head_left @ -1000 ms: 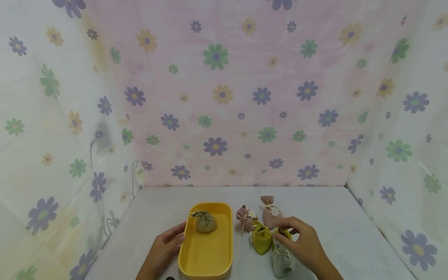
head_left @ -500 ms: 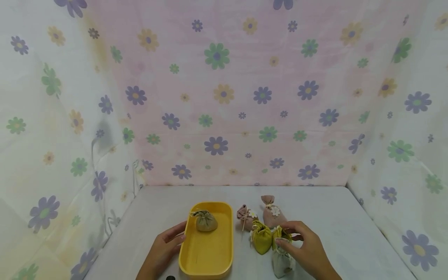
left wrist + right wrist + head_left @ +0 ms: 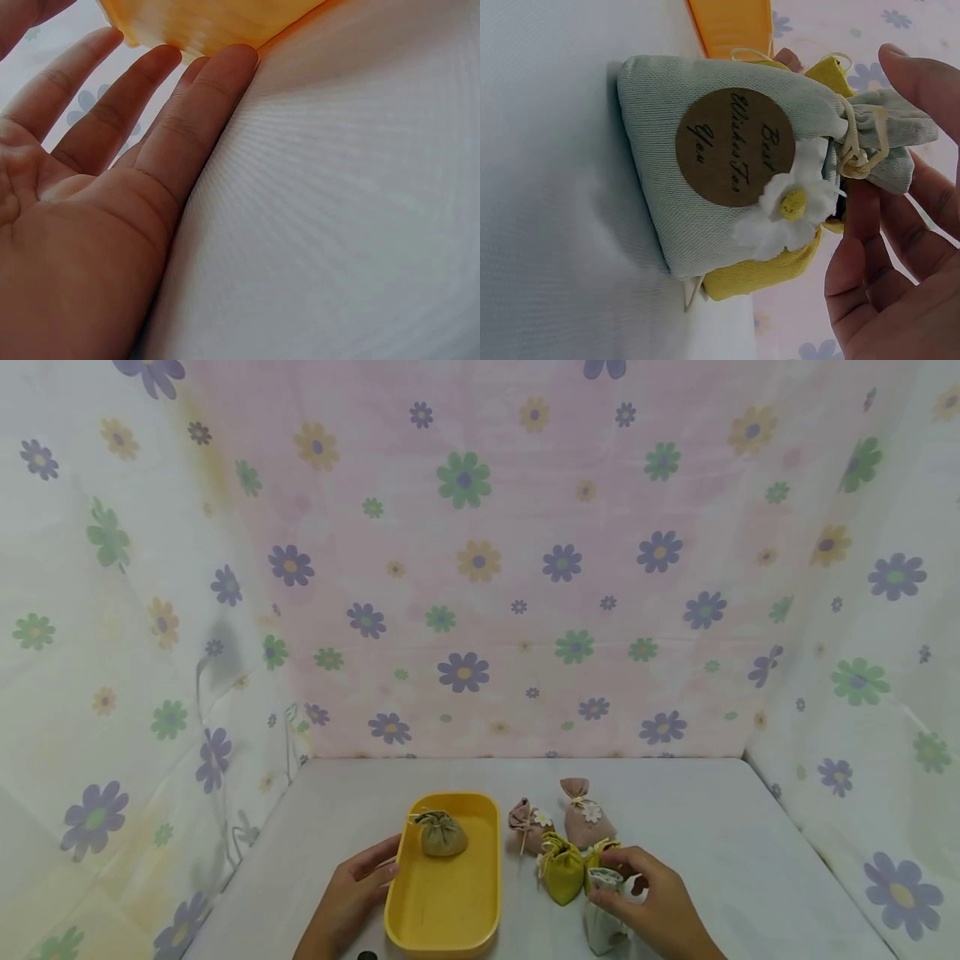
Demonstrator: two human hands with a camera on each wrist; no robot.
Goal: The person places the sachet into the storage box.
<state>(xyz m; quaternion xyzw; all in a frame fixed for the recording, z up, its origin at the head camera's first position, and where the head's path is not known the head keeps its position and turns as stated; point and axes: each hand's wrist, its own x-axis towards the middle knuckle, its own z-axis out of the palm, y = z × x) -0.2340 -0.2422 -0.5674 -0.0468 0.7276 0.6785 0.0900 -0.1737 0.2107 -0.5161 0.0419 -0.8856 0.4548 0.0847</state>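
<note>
Pouch (image 3: 735, 150) stands upright within the right of the two hands (image 3: 663, 902).

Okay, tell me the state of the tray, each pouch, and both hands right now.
Yellow tray, holding the olive pouch
Olive pouch, neck gathered
Left pink pouch, neck tied
Right pink pouch, neck tied
Left yellow-green pouch, neck gathered
Right yellow-green pouch, partly hidden, closure unclear
Pale green pouch, upright, neck tied
Left hand, fingers against the tray
Right hand, thumb and fingers round the pale green pouch's neck
</note>
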